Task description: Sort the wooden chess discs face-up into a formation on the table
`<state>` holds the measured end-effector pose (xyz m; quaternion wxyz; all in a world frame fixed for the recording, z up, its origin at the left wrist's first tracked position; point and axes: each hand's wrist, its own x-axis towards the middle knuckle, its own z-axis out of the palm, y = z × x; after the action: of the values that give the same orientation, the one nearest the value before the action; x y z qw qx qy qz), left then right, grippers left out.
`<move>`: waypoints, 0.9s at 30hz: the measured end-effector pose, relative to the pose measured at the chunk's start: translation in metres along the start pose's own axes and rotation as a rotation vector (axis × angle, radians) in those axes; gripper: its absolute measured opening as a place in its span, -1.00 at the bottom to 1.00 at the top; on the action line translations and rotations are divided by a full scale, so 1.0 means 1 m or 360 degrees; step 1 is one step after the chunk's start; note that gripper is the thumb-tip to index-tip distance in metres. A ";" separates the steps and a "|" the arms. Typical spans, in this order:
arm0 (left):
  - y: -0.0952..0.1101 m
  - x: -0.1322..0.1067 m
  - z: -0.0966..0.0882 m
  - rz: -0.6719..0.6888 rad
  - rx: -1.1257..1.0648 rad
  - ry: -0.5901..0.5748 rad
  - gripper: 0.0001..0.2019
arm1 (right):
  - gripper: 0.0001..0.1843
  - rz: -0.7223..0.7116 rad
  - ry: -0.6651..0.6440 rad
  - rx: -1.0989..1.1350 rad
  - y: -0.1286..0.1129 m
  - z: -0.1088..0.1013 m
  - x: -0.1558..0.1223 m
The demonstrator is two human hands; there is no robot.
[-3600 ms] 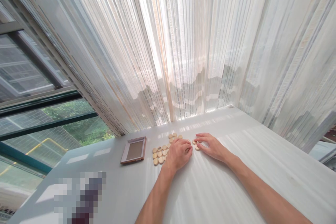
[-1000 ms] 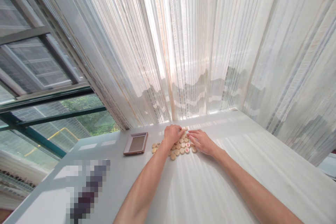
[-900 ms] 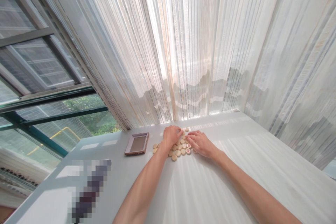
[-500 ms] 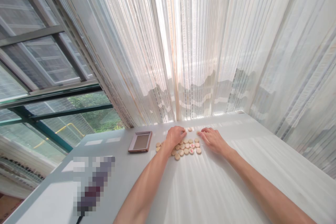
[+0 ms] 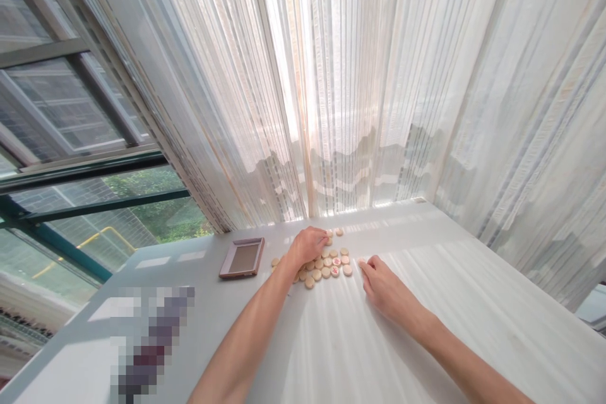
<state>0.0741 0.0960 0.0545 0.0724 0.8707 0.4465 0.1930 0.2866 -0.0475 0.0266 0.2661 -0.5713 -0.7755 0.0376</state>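
Note:
Round wooden Chinese chess pieces (image 5: 326, 272) lie in a close cluster on the white table, two of them showing red characters. My left hand (image 5: 310, 245) rests over the far side of the cluster, fingers bent and pressed together against a piece (image 5: 330, 241) at their tips. Another loose piece (image 5: 339, 231) lies just beyond. To the right of the cluster, my right hand (image 5: 380, 283) pinches a single piece (image 5: 362, 262) between thumb and fingers, at or just above the tabletop. My left hand and forearm hide part of the cluster.
A shallow open box (image 5: 261, 259) with a brown rim sits left of the pieces. A blurred-out dark object (image 5: 158, 341) lies at the table's front left. Sheer striped curtains (image 5: 350, 107) hang along the far edge, beside a window (image 5: 95, 202) on the left.
My right hand has come nearer and down from the far side, now with a piece pinched in it. My left hand stays beyond the cluster. The whole view has shifted slightly.

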 end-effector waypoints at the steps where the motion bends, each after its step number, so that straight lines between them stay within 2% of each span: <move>1: -0.002 -0.002 -0.003 0.0020 -0.0024 0.0025 -0.78 | -0.79 0.0027 -0.0023 -0.0009 -0.003 0.002 0.001; 5: -0.011 -0.025 -0.023 0.0070 -0.0064 0.0155 -0.75 | -0.79 0.0078 -0.0080 0.0029 -0.007 0.012 0.009; 9: -0.016 -0.076 -0.041 0.0182 -0.0177 0.0225 -0.80 | -0.76 0.0164 -0.0032 0.0096 0.002 0.019 0.017; 12: -0.013 -0.113 -0.037 0.0201 -0.0191 0.0253 -0.73 | -0.67 0.0184 0.0075 0.0117 0.007 0.019 0.023; 14: -0.010 -0.126 -0.027 0.0182 -0.0186 0.0283 -0.79 | -0.65 0.0089 0.0166 0.0141 0.002 0.016 0.028; 17: -0.008 -0.131 -0.012 0.0222 -0.0178 0.0316 -0.87 | -0.66 -0.0192 0.0215 0.0165 -0.015 0.014 0.031; 20: -0.007 -0.128 -0.005 0.0258 -0.0151 0.0353 -0.88 | -0.57 -0.0503 0.0095 0.0147 -0.035 0.018 0.029; 23: -0.007 -0.128 -0.003 0.0269 -0.0113 0.0374 -0.87 | -0.56 -0.0569 0.0022 0.0110 -0.045 0.029 0.024; 27: -0.005 -0.128 0.001 0.0246 -0.0060 0.0416 -0.87 | -0.55 -0.0574 -0.0012 0.0052 -0.041 0.041 0.018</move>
<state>0.0033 -0.0037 0.0173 0.0149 0.8684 0.3802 0.3181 0.2292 -0.0350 0.0132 0.2749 -0.4184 -0.8657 0.0042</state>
